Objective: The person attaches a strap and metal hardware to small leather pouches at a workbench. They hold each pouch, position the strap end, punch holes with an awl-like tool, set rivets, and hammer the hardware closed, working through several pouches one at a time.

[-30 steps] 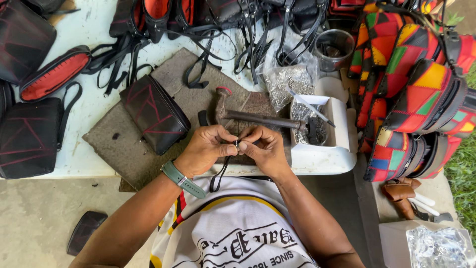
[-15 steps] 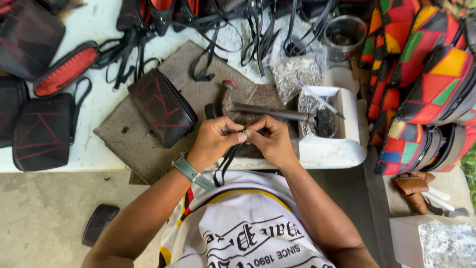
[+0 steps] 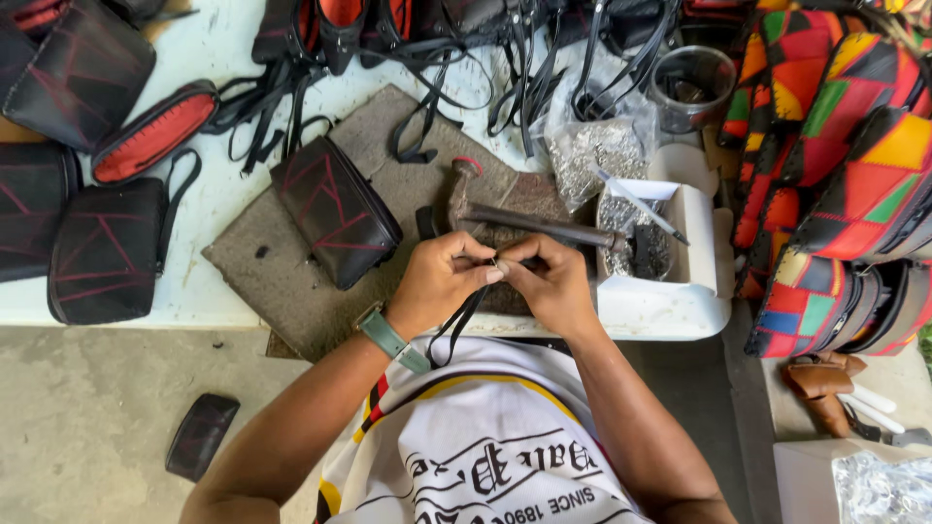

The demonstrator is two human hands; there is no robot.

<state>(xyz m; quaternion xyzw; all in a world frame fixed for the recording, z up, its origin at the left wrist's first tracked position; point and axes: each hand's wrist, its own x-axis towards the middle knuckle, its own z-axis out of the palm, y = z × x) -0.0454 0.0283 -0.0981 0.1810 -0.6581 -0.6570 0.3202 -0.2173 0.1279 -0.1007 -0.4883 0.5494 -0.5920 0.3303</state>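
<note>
My left hand point(image 3: 442, 281) and my right hand point(image 3: 549, 281) meet fingertip to fingertip over the near edge of a grey work mat point(image 3: 291, 281). Between them they pinch a thin black strap point(image 3: 461, 325) and a small metal fitting that is too small to make out. The strap hangs down toward my shirt. A hammer point(image 3: 515, 218) lies on the mat just beyond my hands. A black pouch with red stitching point(image 3: 335, 209) rests on the mat to the left.
Black and red pouches point(image 3: 102, 247) lie at the left, loose black straps point(image 3: 524, 68) at the back. A white tray point(image 3: 680, 291) with metal fittings sits right of my hands, beside a clear bag of fittings point(image 3: 587, 155), a jar point(image 3: 691, 85) and stacked multicoloured bags point(image 3: 854, 175).
My hands stay together on the strap with small finger movements. The view has shifted slightly, moving the table contents a little to the right.
</note>
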